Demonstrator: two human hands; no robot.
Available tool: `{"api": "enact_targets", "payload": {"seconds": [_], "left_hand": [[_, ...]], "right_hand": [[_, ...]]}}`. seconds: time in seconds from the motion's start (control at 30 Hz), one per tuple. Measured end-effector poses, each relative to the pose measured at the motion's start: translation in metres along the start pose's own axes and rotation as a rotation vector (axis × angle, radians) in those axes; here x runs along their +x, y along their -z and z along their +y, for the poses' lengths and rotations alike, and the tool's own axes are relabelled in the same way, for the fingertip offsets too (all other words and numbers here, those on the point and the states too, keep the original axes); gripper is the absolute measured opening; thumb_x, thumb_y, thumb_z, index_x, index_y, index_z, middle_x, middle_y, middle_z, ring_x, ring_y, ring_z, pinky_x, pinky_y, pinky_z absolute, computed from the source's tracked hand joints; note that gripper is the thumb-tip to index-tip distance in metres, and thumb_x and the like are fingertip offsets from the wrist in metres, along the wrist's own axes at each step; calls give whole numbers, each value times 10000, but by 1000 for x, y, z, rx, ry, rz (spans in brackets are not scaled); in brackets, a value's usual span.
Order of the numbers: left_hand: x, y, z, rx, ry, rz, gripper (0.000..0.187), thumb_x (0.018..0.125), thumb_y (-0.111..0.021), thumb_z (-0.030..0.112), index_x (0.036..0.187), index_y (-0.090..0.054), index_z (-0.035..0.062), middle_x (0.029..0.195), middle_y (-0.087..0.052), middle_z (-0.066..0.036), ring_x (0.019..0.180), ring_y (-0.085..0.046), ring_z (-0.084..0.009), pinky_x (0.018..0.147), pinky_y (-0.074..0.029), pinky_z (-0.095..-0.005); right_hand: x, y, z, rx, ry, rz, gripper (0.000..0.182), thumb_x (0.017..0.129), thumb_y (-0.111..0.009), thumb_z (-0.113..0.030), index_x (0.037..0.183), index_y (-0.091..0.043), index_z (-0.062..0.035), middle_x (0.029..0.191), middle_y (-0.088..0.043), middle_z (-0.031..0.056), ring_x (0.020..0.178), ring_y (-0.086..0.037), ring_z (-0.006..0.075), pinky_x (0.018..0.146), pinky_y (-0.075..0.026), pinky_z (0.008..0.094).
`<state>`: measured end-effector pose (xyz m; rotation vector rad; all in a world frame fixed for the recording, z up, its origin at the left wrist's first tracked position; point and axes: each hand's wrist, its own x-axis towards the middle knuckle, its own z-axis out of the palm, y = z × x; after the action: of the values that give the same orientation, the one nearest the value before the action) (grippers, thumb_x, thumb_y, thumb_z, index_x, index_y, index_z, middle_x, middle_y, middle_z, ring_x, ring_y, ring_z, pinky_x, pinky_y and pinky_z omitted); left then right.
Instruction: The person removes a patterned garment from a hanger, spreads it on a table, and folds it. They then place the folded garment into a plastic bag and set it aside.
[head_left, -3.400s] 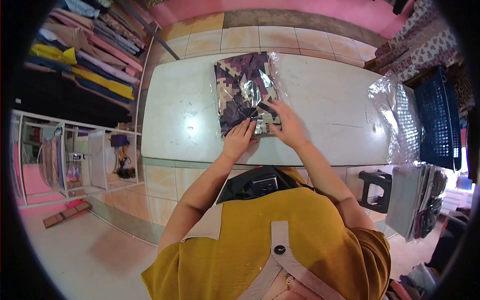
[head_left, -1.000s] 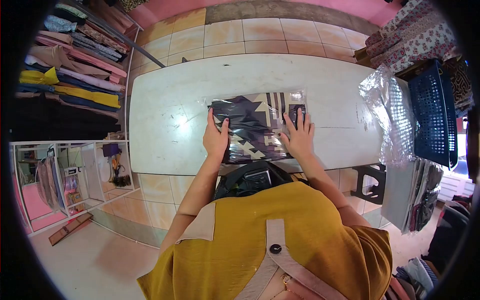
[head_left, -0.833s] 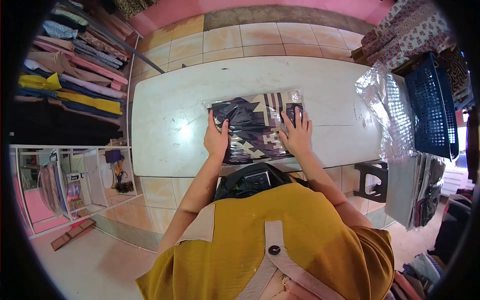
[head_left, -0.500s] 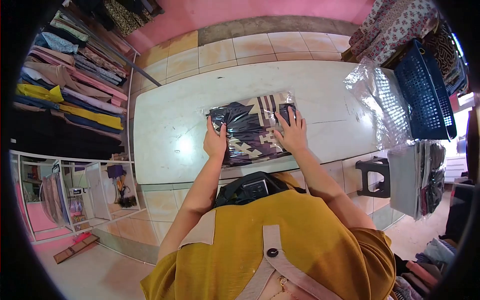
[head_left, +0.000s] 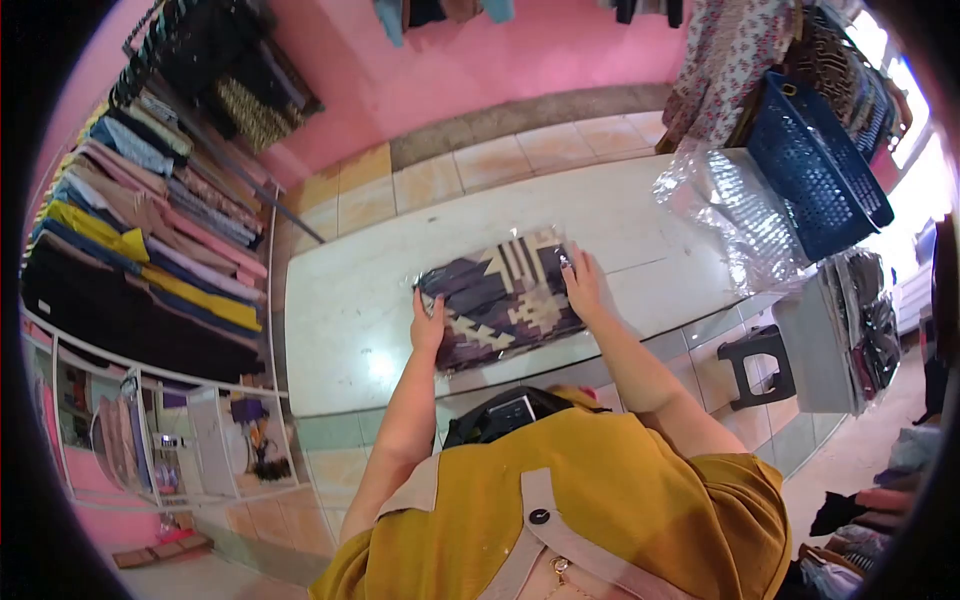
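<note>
Folded cloths [head_left: 150, 240] in yellow, pink, tan and dark blue lie stacked along shelves at the far left, too many and too tightly packed to count, with the nearest end of the stack lost in black shadow. Below them one white rack [head_left: 150, 440] holds small items too blurred to name.

One white table [head_left: 350, 320] fills the middle. One packet [head_left: 500, 300], a folded purple, black and cream patterned cloth sealed in clear plastic, lies flat near the table's near edge, about midway along it. The left hand [head_left: 428, 322] grips the packet's left end, fingers curled over the top and thumb hidden beneath or behind. The right hand [head_left: 582, 288] presses flat on the packet's right end with fingers spread and extended; whether its thumb hooks under the edge cannot be told. The packet's near edge is partly covered by both wrists.

One black bag [head_left: 505, 412] shows below the table edge, mostly hidden by the person's yellow top.

At the table's right end one heap of clear plastic bags [head_left: 730, 210] lies crumpled, their number unclear. One blue basket [head_left: 815, 165] leans just beside it. One dark stool [head_left: 760, 360] stands under that corner, partly cut off.
</note>
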<state>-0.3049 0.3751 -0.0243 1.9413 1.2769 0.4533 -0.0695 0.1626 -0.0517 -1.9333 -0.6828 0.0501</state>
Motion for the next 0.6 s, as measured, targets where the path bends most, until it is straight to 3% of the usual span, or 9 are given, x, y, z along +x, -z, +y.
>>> {"api": "enact_targets", "payload": {"seconds": [0.03,0.1,0.17,0.23,0.3,0.37,0.47,0.6], "left_hand": [[7,-4,-15,-76,-43,-4,740,801,-554,511,1384,-243,177,1129,-551,-225,1042,-537,-361,845,-434,-410],[3,5,-13,-343,39,-171,803,777,-651,387,1397,-198,152,1230,-481,-198,1108,-497,-299,894,-415,-372],[-11,16,-2,-620,59,-354,858,751,-705,182,1409,-155,144,1264,-448,-155,1100,-484,-257,901,-413,-349],[-22,18,-3,-673,156,-395,886,741,-688,46,1415,-123,150,1282,-428,-134,1088,-489,-246,897,-421,-337],[-30,11,-26,-689,109,-388,867,747,-669,12,1415,-135,160,1288,-422,-129,1087,-492,-243,875,-440,-344],[-69,5,-10,-619,90,-316,851,748,-656,-18,1413,-157,163,1302,-409,-116,1088,-491,-239,886,-436,-354],[-118,-3,34,-757,175,-381,838,746,-643,-53,1409,-178,160,1308,-404,-106,1087,-492,-235,900,-428,-369],[-169,-65,65,-861,141,-460,809,748,-637,-60,1401,-212,161,1304,-406,-101,1129,-458,-243,916,-419,-386]], "right_hand": [[2,9,-6,-2,8,34,612,811,-575,-358,1349,-341,-182,1347,-350,199,1238,-315,387,1018,-255,469],[-6,24,-30,-204,-259,-64,585,749,-665,-280,1241,-454,-45,1156,-519,241,1098,-477,383,936,-371,424],[-10,34,-47,-208,-294,-246,526,663,-733,-263,1079,-555,7,990,-600,230,960,-571,349,839,-446,412],[-17,28,-35,-103,-351,-254,488,621,-752,-252,989,-583,20,938,-615,223,916,-593,338,796,-470,414],[-26,24,-12,-72,-427,-327,480,626,-736,-233,997,-576,26,962,-610,220,905,-593,348,789,-474,415],[-52,59,-12,-7,-345,-301,498,612,-748,-221,1009,-572,23,959,-613,211,889,-599,328,782,-475,398],[-77,115,-1,211,-476,-402,526,591,-762,-201,1025,-566,22,949,-618,190,883,-598,291,775,-472,377],[-100,195,35,310,-544,-289,521,586,-758,-143,1040,-559,16,914,-621,146,843,-597,249,759,-467,345]]}}
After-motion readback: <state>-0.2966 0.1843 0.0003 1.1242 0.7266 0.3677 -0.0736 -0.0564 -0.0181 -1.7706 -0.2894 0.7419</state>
